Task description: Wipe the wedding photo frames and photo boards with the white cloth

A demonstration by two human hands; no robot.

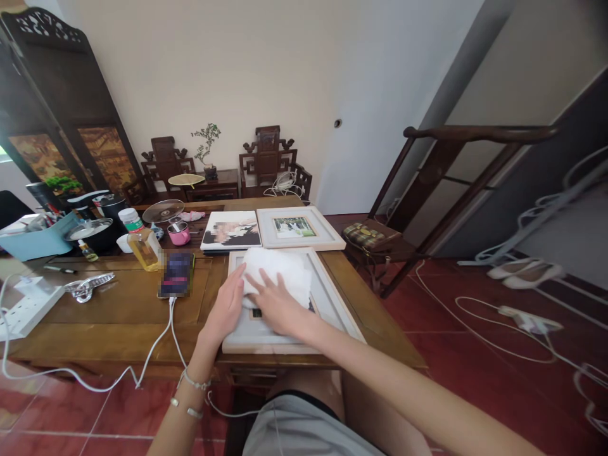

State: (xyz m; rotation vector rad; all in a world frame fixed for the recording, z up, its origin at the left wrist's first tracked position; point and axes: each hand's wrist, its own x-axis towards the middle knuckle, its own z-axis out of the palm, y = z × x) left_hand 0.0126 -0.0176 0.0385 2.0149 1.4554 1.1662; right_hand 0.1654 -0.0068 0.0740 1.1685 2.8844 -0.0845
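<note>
A white picture frame [332,304] lies flat on the wooden table [118,310] in front of me. A white cloth [280,269] is spread over its upper part. My left hand [227,307] rests with fingers stretched flat on the frame's left side, its fingertips touching the cloth's edge. My right hand [275,307] lies flat on the frame's glass just below the cloth, fingers spread and touching the cloth.
Two more framed pictures [299,228] [232,230] lie behind. A phone [177,273] on a white cable, a bottle of yellow liquid [141,244], a pink cup [179,234], pots, a power strip [23,307] and a blue bin [35,237] sit left. Cables trail over the floor on the right.
</note>
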